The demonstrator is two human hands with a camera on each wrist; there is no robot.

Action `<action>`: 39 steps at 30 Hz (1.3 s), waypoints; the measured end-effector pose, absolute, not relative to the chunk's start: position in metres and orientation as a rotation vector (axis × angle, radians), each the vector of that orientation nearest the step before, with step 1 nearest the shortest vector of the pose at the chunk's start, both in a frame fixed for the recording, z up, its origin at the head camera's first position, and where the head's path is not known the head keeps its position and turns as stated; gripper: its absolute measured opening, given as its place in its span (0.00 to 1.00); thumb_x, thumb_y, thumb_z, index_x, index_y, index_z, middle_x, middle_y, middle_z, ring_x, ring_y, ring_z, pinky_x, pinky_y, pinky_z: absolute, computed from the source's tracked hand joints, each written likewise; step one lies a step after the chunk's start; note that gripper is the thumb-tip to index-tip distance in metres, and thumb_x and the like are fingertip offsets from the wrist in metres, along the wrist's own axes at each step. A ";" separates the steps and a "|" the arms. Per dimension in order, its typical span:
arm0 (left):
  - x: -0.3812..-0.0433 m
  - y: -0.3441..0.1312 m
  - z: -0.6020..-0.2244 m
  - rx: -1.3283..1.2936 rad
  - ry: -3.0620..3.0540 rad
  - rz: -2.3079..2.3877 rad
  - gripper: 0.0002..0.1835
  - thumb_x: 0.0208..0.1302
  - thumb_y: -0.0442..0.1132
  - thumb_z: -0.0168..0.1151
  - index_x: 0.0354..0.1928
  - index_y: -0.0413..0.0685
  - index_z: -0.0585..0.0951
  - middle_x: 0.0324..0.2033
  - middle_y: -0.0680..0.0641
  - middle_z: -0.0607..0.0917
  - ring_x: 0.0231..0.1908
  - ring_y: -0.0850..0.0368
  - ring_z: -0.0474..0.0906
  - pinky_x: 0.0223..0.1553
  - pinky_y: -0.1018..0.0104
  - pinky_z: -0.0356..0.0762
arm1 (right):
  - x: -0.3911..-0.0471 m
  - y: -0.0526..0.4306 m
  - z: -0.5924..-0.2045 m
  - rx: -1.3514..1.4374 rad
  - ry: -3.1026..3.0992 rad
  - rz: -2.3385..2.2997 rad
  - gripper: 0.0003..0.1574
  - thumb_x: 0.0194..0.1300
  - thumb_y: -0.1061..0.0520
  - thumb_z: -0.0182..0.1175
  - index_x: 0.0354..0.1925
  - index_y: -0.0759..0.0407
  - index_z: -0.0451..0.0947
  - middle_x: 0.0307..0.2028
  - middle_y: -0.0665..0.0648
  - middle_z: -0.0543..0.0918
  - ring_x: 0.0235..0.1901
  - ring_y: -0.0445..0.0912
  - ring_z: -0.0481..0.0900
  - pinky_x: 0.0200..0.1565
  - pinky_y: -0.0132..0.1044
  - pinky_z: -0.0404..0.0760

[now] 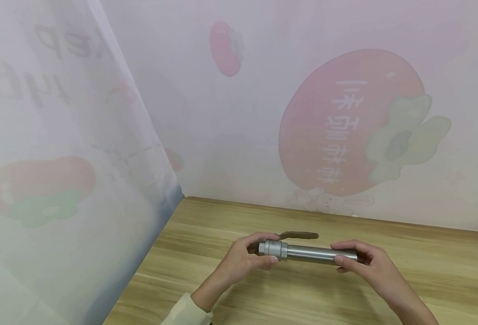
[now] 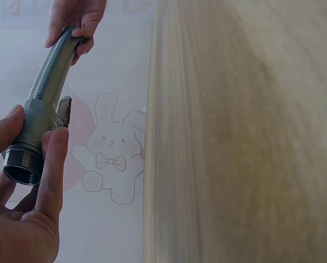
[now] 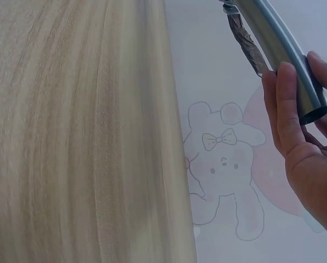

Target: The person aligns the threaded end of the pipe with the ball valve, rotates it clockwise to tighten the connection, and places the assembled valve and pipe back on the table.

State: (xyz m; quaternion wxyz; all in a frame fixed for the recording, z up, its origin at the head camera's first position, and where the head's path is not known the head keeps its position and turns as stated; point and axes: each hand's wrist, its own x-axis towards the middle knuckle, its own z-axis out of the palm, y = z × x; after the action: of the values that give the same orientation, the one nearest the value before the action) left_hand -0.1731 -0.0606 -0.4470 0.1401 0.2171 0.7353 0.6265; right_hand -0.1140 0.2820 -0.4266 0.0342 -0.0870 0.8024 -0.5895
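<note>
A printed cloth (image 1: 222,113) is hanging at twelve o'clock, beyond my wooden table (image 1: 174,280). Over the table, at five o'clock in the head view, a steel pipe (image 1: 310,253) is stretching between my hands. My right hand (image 1: 377,267), at four o'clock, is pinching its far end between thumb and fingers. My left hand (image 1: 239,260), at six, is gripping the valve (image 1: 273,249) joined to the pipe's nine-o'clock end. A brown lever (image 1: 300,235) is pointing toward three.

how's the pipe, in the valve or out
In, it appears: in the head view, the pipe meets the valve with no visible gap. How deep, I cannot tell.
</note>
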 end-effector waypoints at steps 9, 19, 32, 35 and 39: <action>-0.173 -0.060 -0.447 0.620 2.130 1.817 0.25 0.67 0.40 0.79 0.66 0.56 0.86 0.55 0.40 0.84 0.49 0.51 0.84 0.45 0.61 0.92 | -0.112 0.282 -0.427 -0.244 2.500 -1.782 0.22 0.79 0.54 0.67 0.66 0.57 0.82 0.55 0.48 0.90 0.44 0.55 0.92 0.50 0.35 0.88; -0.174 -0.061 -0.448 0.629 2.135 1.810 0.25 0.68 0.41 0.78 0.66 0.55 0.85 0.56 0.39 0.84 0.50 0.51 0.84 0.46 0.60 0.93 | -0.115 0.284 -0.429 -0.364 2.493 -1.766 0.26 0.73 0.59 0.73 0.67 0.56 0.82 0.59 0.44 0.87 0.45 0.43 0.87 0.45 0.35 0.88; -0.174 -0.061 -0.448 0.626 2.133 1.810 0.25 0.68 0.41 0.78 0.66 0.56 0.86 0.56 0.39 0.84 0.50 0.50 0.83 0.46 0.60 0.93 | -0.115 0.284 -0.430 -0.453 2.516 -1.768 0.25 0.73 0.61 0.71 0.66 0.56 0.81 0.57 0.45 0.85 0.44 0.43 0.85 0.44 0.35 0.87; -0.174 -0.061 -0.448 0.624 2.129 1.814 0.25 0.68 0.41 0.78 0.66 0.55 0.85 0.56 0.39 0.84 0.50 0.50 0.83 0.46 0.60 0.93 | -0.114 0.283 -0.428 -0.447 2.531 -1.760 0.25 0.74 0.60 0.71 0.66 0.57 0.82 0.56 0.45 0.86 0.44 0.43 0.86 0.44 0.35 0.88; -0.174 -0.061 -0.447 0.621 2.126 1.819 0.25 0.68 0.40 0.78 0.66 0.55 0.85 0.57 0.39 0.83 0.50 0.50 0.83 0.46 0.59 0.93 | -0.113 0.282 -0.426 -0.415 2.548 -1.756 0.25 0.73 0.59 0.72 0.66 0.57 0.83 0.56 0.44 0.87 0.43 0.43 0.87 0.44 0.35 0.88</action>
State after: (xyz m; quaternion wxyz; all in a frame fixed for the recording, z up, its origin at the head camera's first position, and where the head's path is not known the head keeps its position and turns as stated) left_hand -0.1743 -0.0609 -0.4474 0.1371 0.2147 0.7347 0.6287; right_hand -0.1134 0.2820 -0.4264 0.0097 -0.1330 0.8160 -0.5624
